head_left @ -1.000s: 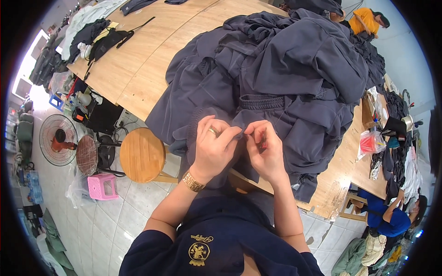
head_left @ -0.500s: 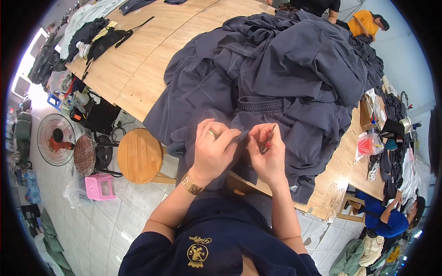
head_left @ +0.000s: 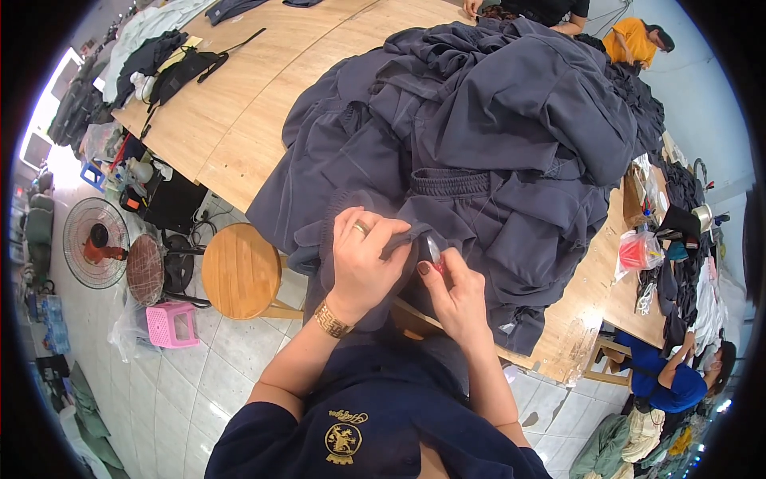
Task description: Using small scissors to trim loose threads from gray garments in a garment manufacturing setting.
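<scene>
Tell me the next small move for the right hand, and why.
Probably ease the tip of the small red-handled tool a little closer to the pinched edge of the dark grey garment: the right hand holds the tool with its silver end up beside that cloth, and the left hand pinches the fabric. Any loose thread there is too small to make out.

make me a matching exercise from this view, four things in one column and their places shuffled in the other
1. small red-handled metal tool
2. gold patterned wrist band
3. dark grey fabric garments
4. pink plastic stool

A. around the wrist of the left hand
B. on the pale tiled floor
C. in the right hand
D. heaped on the light wooden table

Pairs: 1-C, 2-A, 3-D, 4-B
</scene>
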A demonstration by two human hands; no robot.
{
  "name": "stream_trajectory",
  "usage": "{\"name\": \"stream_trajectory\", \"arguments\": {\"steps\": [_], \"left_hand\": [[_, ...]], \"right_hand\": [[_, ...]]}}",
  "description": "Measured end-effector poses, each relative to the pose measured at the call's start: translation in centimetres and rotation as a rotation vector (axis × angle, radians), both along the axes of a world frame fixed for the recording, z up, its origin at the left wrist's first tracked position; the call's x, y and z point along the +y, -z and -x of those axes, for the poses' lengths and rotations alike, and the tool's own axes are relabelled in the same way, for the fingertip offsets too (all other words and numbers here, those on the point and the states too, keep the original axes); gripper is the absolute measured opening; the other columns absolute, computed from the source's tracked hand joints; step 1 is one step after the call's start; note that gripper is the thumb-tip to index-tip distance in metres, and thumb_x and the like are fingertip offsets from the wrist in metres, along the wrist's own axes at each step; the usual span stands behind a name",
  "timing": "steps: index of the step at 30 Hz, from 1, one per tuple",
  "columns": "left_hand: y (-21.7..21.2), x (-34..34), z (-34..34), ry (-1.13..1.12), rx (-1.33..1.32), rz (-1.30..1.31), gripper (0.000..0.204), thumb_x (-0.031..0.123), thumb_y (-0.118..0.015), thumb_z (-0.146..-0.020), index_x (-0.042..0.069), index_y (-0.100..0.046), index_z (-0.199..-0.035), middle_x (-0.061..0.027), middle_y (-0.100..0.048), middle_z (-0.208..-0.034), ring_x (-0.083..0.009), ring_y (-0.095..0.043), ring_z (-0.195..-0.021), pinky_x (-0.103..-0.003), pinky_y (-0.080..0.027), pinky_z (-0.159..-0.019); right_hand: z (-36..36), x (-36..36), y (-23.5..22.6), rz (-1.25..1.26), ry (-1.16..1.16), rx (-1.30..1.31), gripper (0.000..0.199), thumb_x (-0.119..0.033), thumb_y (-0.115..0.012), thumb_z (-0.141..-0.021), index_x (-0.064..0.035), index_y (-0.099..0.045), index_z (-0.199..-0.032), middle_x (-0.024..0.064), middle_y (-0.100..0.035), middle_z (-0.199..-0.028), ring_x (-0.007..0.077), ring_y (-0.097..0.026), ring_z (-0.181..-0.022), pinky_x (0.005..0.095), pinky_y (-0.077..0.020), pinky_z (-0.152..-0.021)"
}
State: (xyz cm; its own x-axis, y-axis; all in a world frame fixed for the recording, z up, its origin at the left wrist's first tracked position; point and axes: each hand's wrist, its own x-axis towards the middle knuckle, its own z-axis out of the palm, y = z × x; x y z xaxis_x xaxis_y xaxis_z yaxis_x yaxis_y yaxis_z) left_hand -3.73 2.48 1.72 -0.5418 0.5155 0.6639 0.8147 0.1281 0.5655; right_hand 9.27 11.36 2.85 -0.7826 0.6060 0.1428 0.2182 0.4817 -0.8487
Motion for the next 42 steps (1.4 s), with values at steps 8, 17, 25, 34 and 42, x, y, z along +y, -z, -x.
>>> {"name": "stream_trajectory", "arguments": {"steps": [8, 17, 25, 34, 42], "left_hand": [[0.6, -0.2, 0.0, 0.006, 0.026, 0.008, 0.024, 0.003, -0.071, -0.064, 0.008, -0.064, -0.086, -0.0041, -0.057, -0.077, -0.0230, -0.057, -0.078, -0.041, -0.041, -0.089], [0.6, -0.3, -0.1, 0.013, 0.050, 0.002, 0.028, 0.001, -0.072, -0.061, 0.007, -0.064, -0.087, -0.0041, -0.055, -0.075, -0.0223, -0.057, -0.076, -0.041, -0.042, -0.088], [0.7, -0.4, 0.0, 0.033, 0.087, -0.001, 0.030, 0.001, -0.072, -0.059, 0.007, -0.063, -0.087, -0.0033, -0.054, -0.075, -0.0215, -0.057, -0.076, -0.041, -0.043, -0.086], [1.0, -0.2, 0.0, 0.036, 0.098, -0.003, 0.028, 0.000, -0.071, -0.060, 0.007, -0.062, -0.086, -0.0027, -0.054, -0.074, -0.0217, -0.057, -0.075, -0.041, -0.043, -0.085], [0.8, 0.1, -0.2, 0.036, 0.054, -0.017, 0.027, -0.003, -0.071, -0.059, 0.006, -0.063, -0.083, -0.0038, -0.055, -0.073, -0.0213, -0.058, -0.074, -0.041, -0.044, -0.085]], "right_hand": [[0.4, -0.3, -0.5, -0.175, 0.054, -0.082, 0.032, -0.026, -0.062, -0.088, -0.0005, -0.047, -0.077, 0.0184, -0.050, -0.058, 0.0355, -0.052, -0.051, 0.0375, -0.0411, -0.049], [0.6, -0.3, -0.7, -0.156, 0.056, -0.109, 0.032, -0.028, -0.062, -0.087, -0.0006, -0.047, -0.077, 0.0189, -0.051, -0.058, 0.0371, -0.054, -0.052, 0.0385, -0.0412, -0.049], [0.8, -0.4, -0.8, -0.263, 0.064, -0.116, 0.035, -0.030, -0.060, -0.088, -0.0035, -0.044, -0.071, 0.0155, -0.052, -0.053, 0.0362, -0.054, -0.049, 0.0409, -0.0410, -0.046], [0.5, 0.1, -1.2, -0.163, 0.093, -0.096, 0.029, -0.024, -0.061, -0.088, -0.0015, -0.047, -0.075, 0.0170, -0.052, -0.056, 0.0359, -0.055, -0.050, 0.0388, -0.0408, -0.048], [-0.7, 1.8, -2.4, 0.062, 0.162, 0.003, 0.030, -0.025, -0.061, -0.089, -0.0006, -0.045, -0.079, 0.0043, -0.045, -0.059, 0.0084, -0.037, -0.057, 0.0260, -0.0333, -0.050]]}}
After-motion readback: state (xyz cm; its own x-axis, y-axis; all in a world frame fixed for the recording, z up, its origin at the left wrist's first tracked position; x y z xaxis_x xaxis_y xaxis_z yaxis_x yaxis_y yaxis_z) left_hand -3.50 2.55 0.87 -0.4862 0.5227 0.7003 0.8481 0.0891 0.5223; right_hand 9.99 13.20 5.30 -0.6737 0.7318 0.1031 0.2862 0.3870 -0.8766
